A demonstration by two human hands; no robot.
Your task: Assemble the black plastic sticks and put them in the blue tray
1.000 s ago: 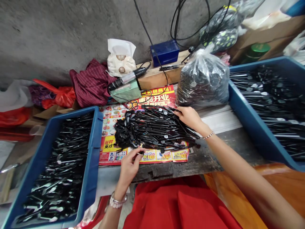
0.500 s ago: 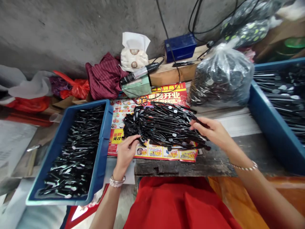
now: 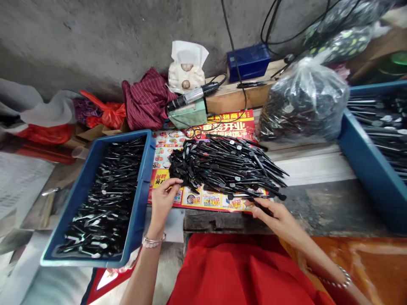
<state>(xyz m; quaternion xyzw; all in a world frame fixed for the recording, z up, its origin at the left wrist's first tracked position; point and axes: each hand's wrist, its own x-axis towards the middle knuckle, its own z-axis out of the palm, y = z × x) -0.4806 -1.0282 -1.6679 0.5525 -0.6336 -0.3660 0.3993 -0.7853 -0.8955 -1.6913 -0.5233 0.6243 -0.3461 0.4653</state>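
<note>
A pile of thin black plastic pieces [image 3: 232,167], long sticks with small flat rounded ends, is spread over a printed flyer [image 3: 210,202]. My left hand [image 3: 163,199] is at the pile's left front edge, thumb and forefinger drawn together. What lies between its fingertips, if anything, is too small to make out. Just in front of the pile's right part is my right hand [image 3: 275,216]. Its fingers are closed on a black stick-like piece [image 3: 263,207], partly hidden by the fingers.
Blue bins of black pieces stand at left [image 3: 148,169] and right [image 3: 365,152]. Behind the pile are a knotted clear bag [image 3: 305,101], a pen-shaped power tool [image 3: 193,95] on a green box [image 3: 189,115], a tissue pack [image 3: 186,76], maroon cloth [image 3: 148,101] and a blue box [image 3: 248,63].
My right hand has moved from the pile's right side down to the flyer's front edge. My left hand stays by the pile's left end. The whole view has shifted slightly.
</note>
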